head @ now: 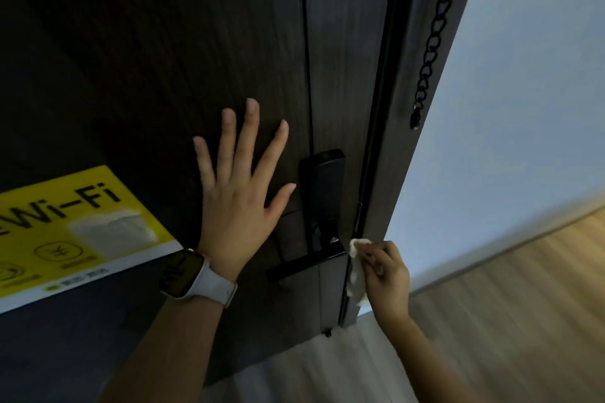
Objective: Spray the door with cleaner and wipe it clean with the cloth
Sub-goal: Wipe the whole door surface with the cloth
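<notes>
Closest to the lens, the left forearm reaches up with a white-strapped smartwatch [196, 275] on the wrist, and beyond it the big picture: a dark wood-grain door [157, 52] fills most of the view, standing ajar with its edge turned toward a pale wall [523, 91]. Light wooden floor [507, 288] runs below and to the right. Low on the door's left side sits a yellow Wi-Fi sign [65, 222], black lettering, small round icons along its lower part. Left hand [242, 193] is flat on the door panel, fingers straight and spread, palm pressed to the wood just left of the black lock plate [322, 186]. Under that plate, the black lever handle [304, 262] points left. Up on the frame side, a black security chain [432, 39] hangs loose down the door's edge. Now the right hand [386, 275], fingers curled, gripping a crumpled white cloth [357, 271] and holding it right against the door's edge, just beside the handle end. No sight of the cleaner bottle from this angle.
</notes>
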Available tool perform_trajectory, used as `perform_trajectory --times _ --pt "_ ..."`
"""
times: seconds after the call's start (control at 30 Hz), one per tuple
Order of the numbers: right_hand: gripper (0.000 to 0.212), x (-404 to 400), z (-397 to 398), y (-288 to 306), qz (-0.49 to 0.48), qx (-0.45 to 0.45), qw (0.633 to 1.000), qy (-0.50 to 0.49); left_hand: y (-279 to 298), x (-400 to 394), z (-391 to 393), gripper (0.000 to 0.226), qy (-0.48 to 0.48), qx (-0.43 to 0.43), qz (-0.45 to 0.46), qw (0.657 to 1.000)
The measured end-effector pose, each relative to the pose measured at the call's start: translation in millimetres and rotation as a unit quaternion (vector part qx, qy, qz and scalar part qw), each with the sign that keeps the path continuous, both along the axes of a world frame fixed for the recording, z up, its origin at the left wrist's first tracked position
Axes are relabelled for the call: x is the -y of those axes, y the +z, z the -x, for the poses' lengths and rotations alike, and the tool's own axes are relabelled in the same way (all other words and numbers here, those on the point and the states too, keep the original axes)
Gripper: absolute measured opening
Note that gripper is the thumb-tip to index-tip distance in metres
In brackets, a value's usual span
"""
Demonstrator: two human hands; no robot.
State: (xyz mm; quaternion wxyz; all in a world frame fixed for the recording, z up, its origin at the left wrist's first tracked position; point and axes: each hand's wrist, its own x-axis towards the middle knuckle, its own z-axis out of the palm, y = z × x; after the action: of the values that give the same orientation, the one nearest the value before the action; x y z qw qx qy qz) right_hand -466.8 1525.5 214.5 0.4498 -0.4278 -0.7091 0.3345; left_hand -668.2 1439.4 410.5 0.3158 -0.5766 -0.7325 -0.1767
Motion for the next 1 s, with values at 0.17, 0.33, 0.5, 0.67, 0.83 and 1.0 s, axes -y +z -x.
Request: perform_trajectory --times 0.17,0.33,0.5,0.67,0.83,1.0 --pt "0.050 56.4 2.8 55.6 0.064 -0.102 0.993 0.013 -31.9 60.4 1.7 0.041 -0.161 0.175 0.006 0.971" --pt "0.030 132.8 43.0 104.8 0.094 -0.117 0.976 0.157 -73.2 150.0 20.7 0.029 -0.160 0.408 0.007 0.899" --pt "0.014 217.4 109.8 127.0 0.224 -0.221 0.920 0.235 -82.7 251.1 52.9 0.053 -0.121 0.657 0.053 0.742" --pt "0.019 300.8 164.0 130.4 0.258 -0.247 0.893 0.273 -92.6 354.2 87.0 0.031 -0.047 0.674 -0.022 0.737" --pt "0.012 358.0 184.9 128.9 0.274 -0.221 0.908 0.228 -91.7 431.1 114.3 0.027 -0.044 0.725 -0.056 0.685" --pt "0.013 388.1 200.3 127.2 0.222 -0.104 0.952 0.183 -96.2 467.1 121.3 0.035 -0.015 0.696 -0.101 0.711"
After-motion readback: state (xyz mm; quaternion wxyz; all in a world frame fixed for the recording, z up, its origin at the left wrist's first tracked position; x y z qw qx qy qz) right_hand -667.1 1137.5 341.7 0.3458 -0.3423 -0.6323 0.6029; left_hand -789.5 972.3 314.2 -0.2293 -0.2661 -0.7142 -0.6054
